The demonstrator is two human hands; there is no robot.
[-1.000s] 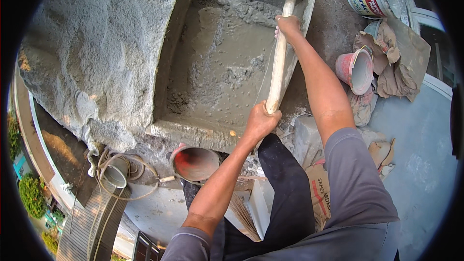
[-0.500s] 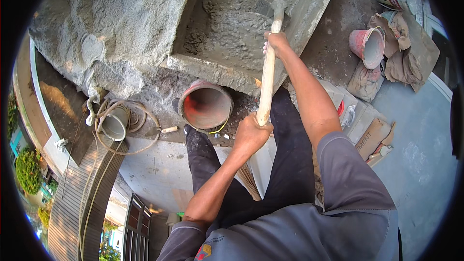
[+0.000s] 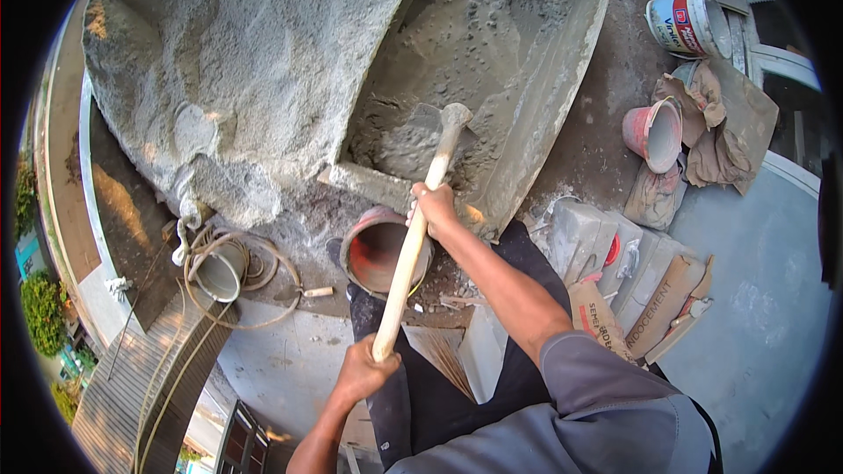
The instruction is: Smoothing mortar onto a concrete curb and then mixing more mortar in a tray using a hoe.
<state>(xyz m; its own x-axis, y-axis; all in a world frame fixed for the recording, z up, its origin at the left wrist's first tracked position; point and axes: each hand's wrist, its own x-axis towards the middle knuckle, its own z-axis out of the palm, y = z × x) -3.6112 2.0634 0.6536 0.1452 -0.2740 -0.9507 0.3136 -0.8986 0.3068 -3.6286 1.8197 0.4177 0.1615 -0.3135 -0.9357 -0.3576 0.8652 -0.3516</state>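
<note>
Both of my hands are closed round the pale wooden handle of a hoe (image 3: 406, 272). My left hand (image 3: 364, 369) grips its butt end, close to my body. Farther up the shaft, my right hand (image 3: 432, 208) holds it near the trough's front wall. The hoe's metal head rests in wet grey mortar (image 3: 492, 44), and its blade is partly sunk there. A shallow, mortar-crusted mixing trough (image 3: 562, 136) contains the mix. Just below the trough stands a red bucket (image 3: 373, 254), its inside smeared grey; the handle crosses in front of its right side.
A big heap of grey sand (image 3: 228, 61) lies left of the trough. Near it are a grey bucket (image 3: 219, 274), a coiled hose (image 3: 279, 259) and a trowel (image 3: 318, 291). On the right are a paint pail (image 3: 680, 25), a pink bucket (image 3: 652, 136), and crumpled paper sacks (image 3: 724, 145).
Both hands have come back toward my body and to the left, drawing the hoe's head through the mortar toward the trough's near end. The view has shifted a little.
</note>
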